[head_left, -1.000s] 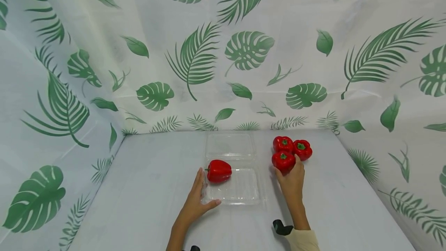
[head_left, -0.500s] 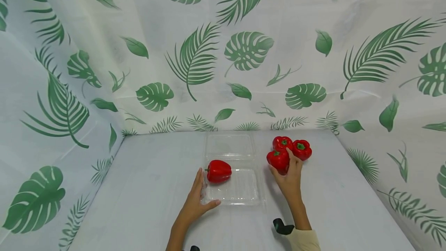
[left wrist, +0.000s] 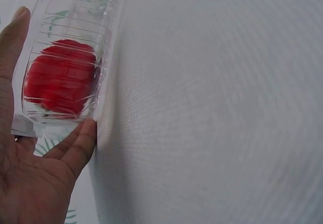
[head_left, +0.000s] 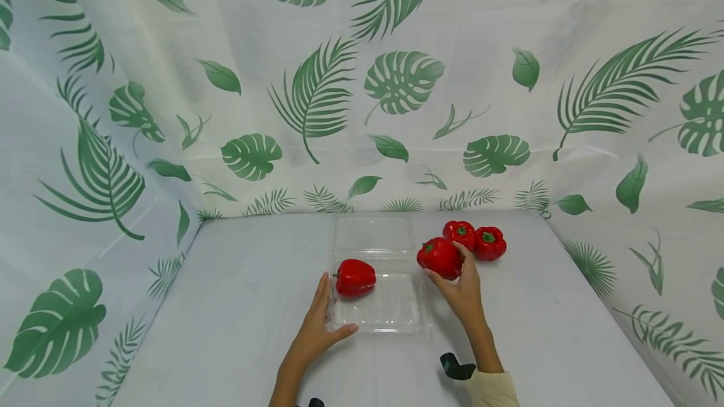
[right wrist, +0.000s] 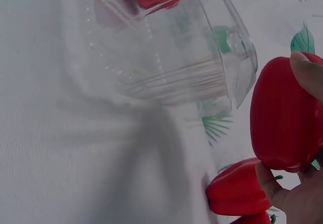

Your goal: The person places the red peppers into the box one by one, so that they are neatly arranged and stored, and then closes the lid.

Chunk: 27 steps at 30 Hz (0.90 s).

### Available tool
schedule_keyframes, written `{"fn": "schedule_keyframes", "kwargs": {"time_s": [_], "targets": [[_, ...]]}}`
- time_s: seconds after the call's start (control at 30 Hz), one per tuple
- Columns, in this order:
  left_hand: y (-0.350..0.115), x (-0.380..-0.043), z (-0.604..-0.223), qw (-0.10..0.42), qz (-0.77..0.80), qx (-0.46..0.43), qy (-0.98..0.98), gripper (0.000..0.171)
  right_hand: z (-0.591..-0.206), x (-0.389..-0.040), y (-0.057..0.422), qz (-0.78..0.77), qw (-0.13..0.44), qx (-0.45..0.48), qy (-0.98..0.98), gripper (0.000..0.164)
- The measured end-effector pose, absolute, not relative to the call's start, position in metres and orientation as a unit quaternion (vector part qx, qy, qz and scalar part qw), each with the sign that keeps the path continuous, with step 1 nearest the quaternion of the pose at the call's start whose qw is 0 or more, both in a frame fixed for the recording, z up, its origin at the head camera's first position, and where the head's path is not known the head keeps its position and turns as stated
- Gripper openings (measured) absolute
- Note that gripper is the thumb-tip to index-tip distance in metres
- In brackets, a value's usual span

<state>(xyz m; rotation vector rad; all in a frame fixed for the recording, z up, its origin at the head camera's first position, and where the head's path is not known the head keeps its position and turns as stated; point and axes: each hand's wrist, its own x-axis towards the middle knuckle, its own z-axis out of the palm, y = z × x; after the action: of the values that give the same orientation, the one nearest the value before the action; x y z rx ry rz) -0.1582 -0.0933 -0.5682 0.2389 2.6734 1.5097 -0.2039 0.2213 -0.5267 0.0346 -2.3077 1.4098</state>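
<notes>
My right hand (head_left: 464, 287) holds a red bell pepper (head_left: 438, 258) between thumb and fingers, right of the clear plastic container (head_left: 396, 309). In the right wrist view the held pepper (right wrist: 285, 115) shows large, close to two others. Another bell pepper (head_left: 356, 278) lies on its side in the left part of the container, its green stem toward the left. My left hand (head_left: 317, 331) rests at the container's left end with thumb and fingers spread, fingertips at its wall. Through the clear wall, the left wrist view shows the pepper inside (left wrist: 63, 77).
Two more red bell peppers, one at the back (head_left: 459, 233) and one to its right (head_left: 490, 244), stand stem up on the white table (head_left: 249, 294). The container's clear lid (head_left: 373, 234) lies folded back behind it. A leaf-print cloth (head_left: 339, 112) hangs around the table.
My right hand has lifted the front pepper away from the other two and moved it left toward the container, tilting it. The left hand stays where it was.
</notes>
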Motion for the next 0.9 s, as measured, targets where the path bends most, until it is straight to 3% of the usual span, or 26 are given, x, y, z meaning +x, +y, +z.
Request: {"fn": "schedule_keyframes", "kwargs": {"time_s": [0.6,0.9], "targets": [[-0.093,-0.158,-0.571,0.032,0.490,0.078,0.868,0.114,-0.524,-0.202,0.209,0.490,0.182,0.052,-0.851,0.089],[-0.093,-0.159,-0.570,0.033,0.485,0.071,0.871,0.116,-0.522,-0.203,0.198,0.475,0.172,0.104,-0.857,0.082]]}}
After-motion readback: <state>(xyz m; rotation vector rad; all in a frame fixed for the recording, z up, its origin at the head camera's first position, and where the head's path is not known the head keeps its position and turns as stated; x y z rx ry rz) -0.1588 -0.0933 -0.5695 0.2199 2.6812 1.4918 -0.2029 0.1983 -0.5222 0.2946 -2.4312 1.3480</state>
